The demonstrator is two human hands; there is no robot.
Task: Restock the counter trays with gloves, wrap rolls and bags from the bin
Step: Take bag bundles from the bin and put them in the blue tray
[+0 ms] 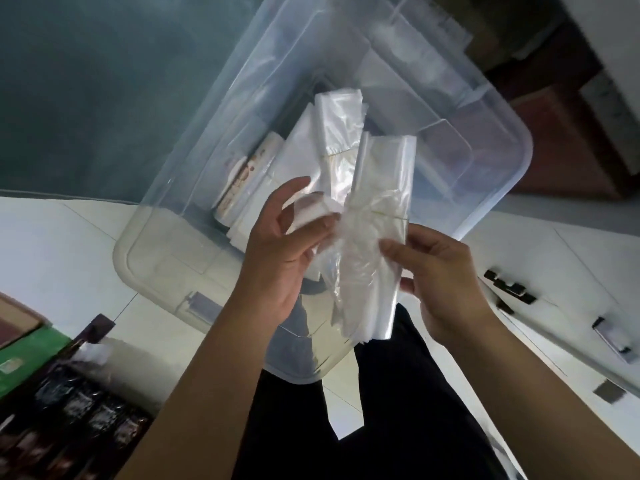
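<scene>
A green box (24, 355) sits at the left above dark shiny packets (69, 420). The floor (52, 244) is white tile.

My left hand (277, 251) and right hand (446, 282) are bare, forearms unsleeved. Below them, I wear black trousers (398, 427).

I can't make out what sits under the bundle of clear bags (375, 233) I'm holding; it covers part of the bin (495, 174) floor. My right hand (446, 282) shows only fingertips on the plastic, the thumb hidden behind it. The bin's far end runs off the top edge. The dark packets (79, 420) at lower left are blurred and cropped.
</scene>
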